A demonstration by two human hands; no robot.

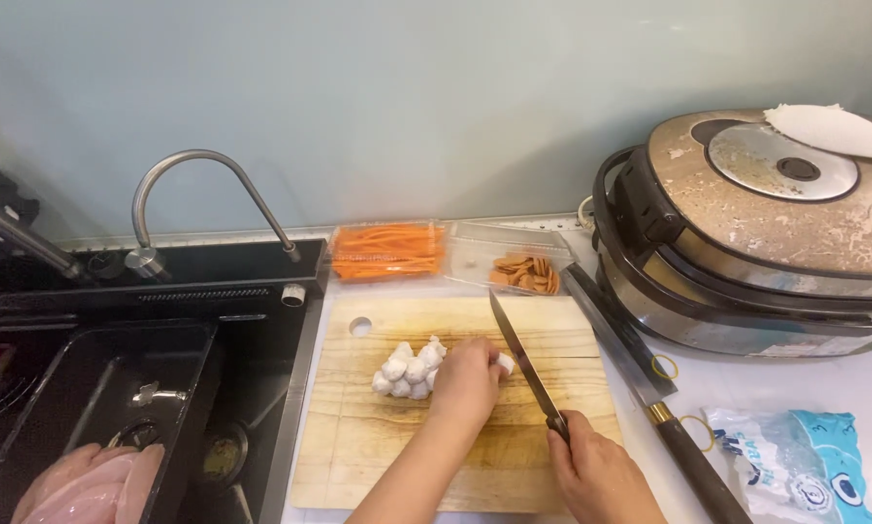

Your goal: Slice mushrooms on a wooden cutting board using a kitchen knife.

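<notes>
I am pinning a white ball (505, 363) to the board (358, 437) with my left hand (467, 380), fingers curled down over it. My right hand (596, 473) is closed around the handle of the knife (523, 361), with the blade slanting up and away, its edge lying just beside the ball on the right side of my left hand.

Risks, as I judge them:
- The ball is round and looks slick, so it could roll or squirt out under the blade. The cause would be pressing down before the edge bites.
- My left fingertips are sitting right next to the blade, so a slip sideways could nick them.
- I cannot tell how much of the ball is under my fingers, since most of it is hidden by the hand.

Appearance: only a small pale end of the ball is showing past my fingers, smooth and off-white. A pile (409, 369) of similar pieces is lying just left of my hand, touching one another, lumpy and matte white, near the middle of the board.

Around: a second knife (640, 383) is resting along the board's right edge, carrot sticks (387, 250) and carrot slices (525, 273) are sitting behind the board, and a sink (252, 408) is on the left.
</notes>
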